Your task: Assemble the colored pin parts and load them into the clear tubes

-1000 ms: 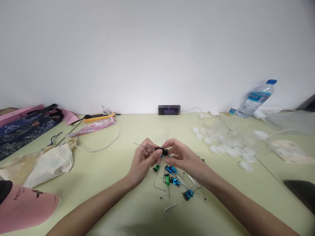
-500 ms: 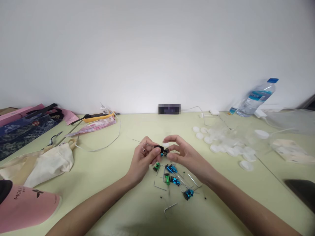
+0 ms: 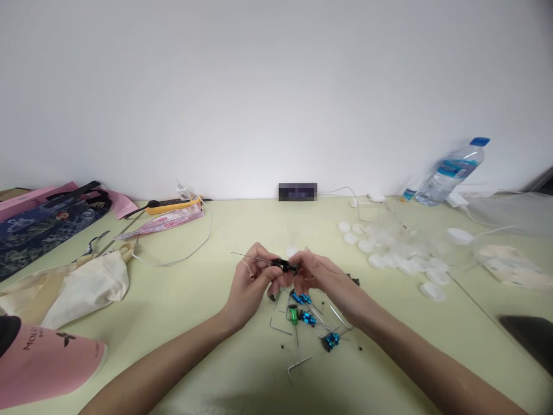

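Note:
My left hand [image 3: 247,291] pinches a small black cylindrical piece with a thin metal rod [image 3: 283,264]. The rod points left over the fingers. At the piece's right end, the fingertips of my right hand [image 3: 326,278] are closed around it, partly hiding that end. Below both hands lie similar small pieces with rods: a green one [image 3: 294,314] and several blue ones, such as the blue piece [image 3: 331,341] nearest me. Among them is an L-shaped hex key [image 3: 298,364], along with other bent and straight metal rods.
White round lids [image 3: 406,266] and clear containers lie to the right, near a tilted water bottle [image 3: 451,170]. At left are a pink cup [image 3: 56,363], a cream cloth bag [image 3: 93,285], and a yellow power strip [image 3: 173,206]. A dark pixelated block [image 3: 298,192] stands by the wall.
My right hand's fingers, spread apart before, have curled in and closed on the right end of the black piece. My left hand has stayed nearly still.

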Motion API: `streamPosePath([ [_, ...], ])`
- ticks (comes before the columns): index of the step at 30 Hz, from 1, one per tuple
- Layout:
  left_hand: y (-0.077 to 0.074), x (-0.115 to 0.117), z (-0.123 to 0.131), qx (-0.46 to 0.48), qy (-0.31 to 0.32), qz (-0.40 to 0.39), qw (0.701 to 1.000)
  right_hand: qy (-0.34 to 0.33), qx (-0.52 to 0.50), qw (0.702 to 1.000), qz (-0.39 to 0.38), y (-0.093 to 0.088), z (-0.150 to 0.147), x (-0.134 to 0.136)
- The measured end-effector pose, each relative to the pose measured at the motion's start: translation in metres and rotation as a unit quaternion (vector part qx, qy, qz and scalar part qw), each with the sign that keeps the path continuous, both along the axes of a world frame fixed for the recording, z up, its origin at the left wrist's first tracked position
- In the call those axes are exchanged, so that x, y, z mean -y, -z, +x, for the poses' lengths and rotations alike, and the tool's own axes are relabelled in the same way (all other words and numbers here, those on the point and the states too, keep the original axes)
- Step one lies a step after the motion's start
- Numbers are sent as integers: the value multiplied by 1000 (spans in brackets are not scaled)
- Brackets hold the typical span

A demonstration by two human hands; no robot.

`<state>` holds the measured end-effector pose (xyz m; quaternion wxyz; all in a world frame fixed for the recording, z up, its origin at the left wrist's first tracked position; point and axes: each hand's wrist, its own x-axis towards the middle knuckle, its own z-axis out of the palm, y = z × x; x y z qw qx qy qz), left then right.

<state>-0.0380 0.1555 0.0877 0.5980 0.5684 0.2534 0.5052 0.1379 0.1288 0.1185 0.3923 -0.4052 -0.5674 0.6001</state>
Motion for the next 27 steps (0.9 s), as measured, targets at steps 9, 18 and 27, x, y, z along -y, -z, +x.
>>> streamPosePath([
  [9, -1, -1, 0, -3, -9, 4, 1000, 35, 1, 999, -9, 4, 0, 1],
  [18, -1, -1, 0, -3, -17, 4, 1000, 26, -19, 999, -11, 1, -1, 0],
  [27, -1, 1, 1, -1, -7, 3, 1000, 5, -48, 999, -18, 2, -4, 0],
])
